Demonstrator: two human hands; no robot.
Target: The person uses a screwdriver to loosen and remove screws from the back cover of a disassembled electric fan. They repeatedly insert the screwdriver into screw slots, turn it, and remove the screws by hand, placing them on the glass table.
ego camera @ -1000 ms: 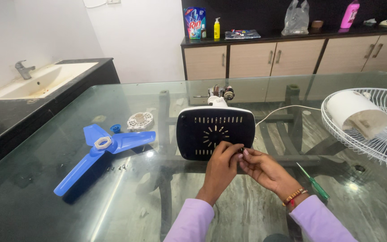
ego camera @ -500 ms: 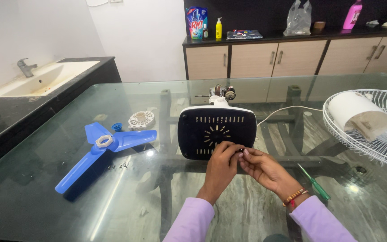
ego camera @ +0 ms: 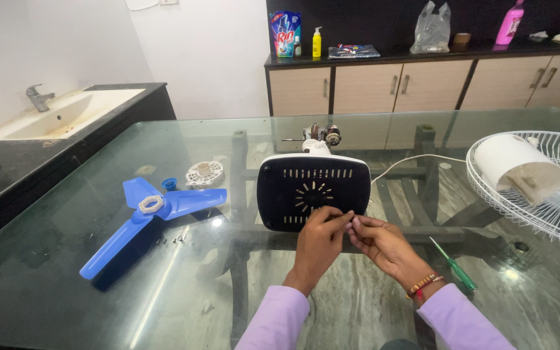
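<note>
Your left hand (ego camera: 319, 236) and right hand (ego camera: 384, 243) meet fingertip to fingertip at lower centre of the frame, right at the bottom edge of the black motor cover (ego camera: 312, 191). Both are pinched shut on something small; can't tell what, it's hidden between the fingers. The left fingertips touch the cover's lower right corner.

The cover stands upright on the glass surface (ego camera: 228, 304), centre frame, vent slots facing you, white motor body with shaft (ego camera: 319, 137) behind it.

A green screwdriver (ego camera: 454, 264) lies just right of your right wrist. The blue fan blade (ego camera: 144, 220) lies flat at left centre, with a white round part (ego camera: 204, 174) and a small blue cap (ego camera: 169, 184) near it. The white wire guard (ego camera: 539, 181) with a white housing in it sits at the right edge.
</note>
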